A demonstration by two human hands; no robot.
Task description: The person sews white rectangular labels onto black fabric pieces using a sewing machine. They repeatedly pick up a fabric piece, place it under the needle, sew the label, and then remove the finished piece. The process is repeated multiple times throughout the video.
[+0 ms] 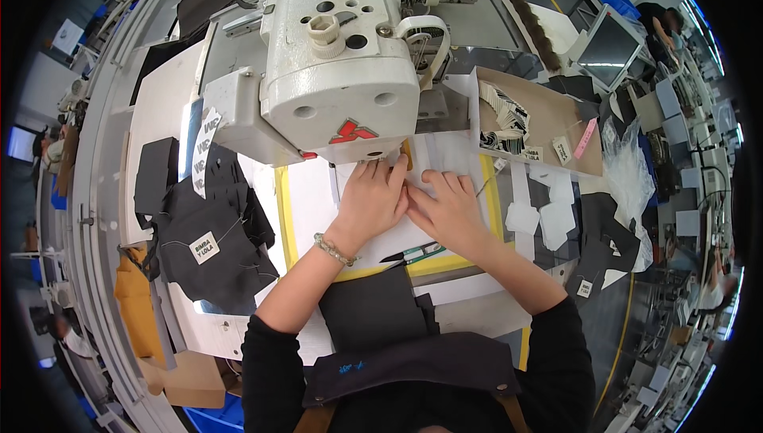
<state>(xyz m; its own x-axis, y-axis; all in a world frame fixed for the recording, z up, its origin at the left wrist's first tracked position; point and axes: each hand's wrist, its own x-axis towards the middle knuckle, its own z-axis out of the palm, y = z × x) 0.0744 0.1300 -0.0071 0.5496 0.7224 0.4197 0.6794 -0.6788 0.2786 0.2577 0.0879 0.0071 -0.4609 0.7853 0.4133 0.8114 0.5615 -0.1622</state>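
Both my hands are in front of the white sewing machine head [342,83], over a pale work plate edged with yellow tape [494,195]. My left hand [372,201] lies with its fingers stretched forward, the tips close under the machine head. Beside it my right hand [449,214] reaches in from the right, fingers extended, its thumb side touching or nearly touching the left hand. Whatever lies beneath the fingertips is hidden. Just below the hands, a pair of green-handled thread snips [417,254] rests on the plate. Dark fabric [373,310] hangs at the table's near edge.
At left sits a pile of dark fabric pieces [183,250], one bearing a pale label [203,247]. An open cardboard box [584,107] at right holds several labels. White scraps [556,214], dark pieces [600,234] and clear plastic [628,171] lie nearby.
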